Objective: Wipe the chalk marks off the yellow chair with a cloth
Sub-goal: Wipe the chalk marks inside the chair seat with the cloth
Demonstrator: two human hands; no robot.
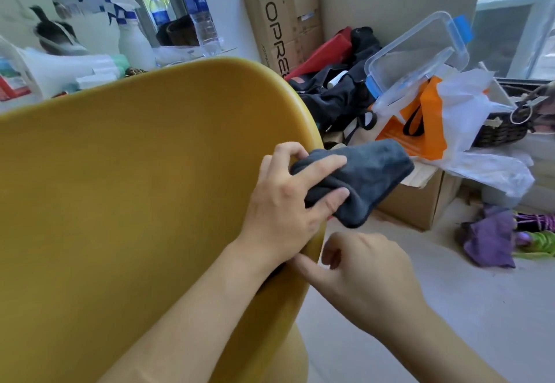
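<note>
The yellow chair filled the left of the view, its curved back turned toward the camera and its rim sweeping down the middle. The grey cloth was folded into a thick pad at the right rim of that back, most of it out past the edge and over the floor. Its long axis ran on a slant, from a low end just right of the rim up and rightward. The free upper end pointed away from the chair, toward a cardboard box.

The left hand reached across the chair back and held the cloth by its chair-side end. One of its fingers lay over the top of the fold and the thumb pressed in below, so the cloth was pinched between them and stuck out beyond the fingertips. Another finger curled on the rim itself.

The right hand sat lower, just beside the rim and below the cloth without touching it. Its fingers were curled toward the palm around nothing, and its straight thumb touched the chair's edge.

Behind lay an orange bag, a clear lidded container and a purple rag.
</note>
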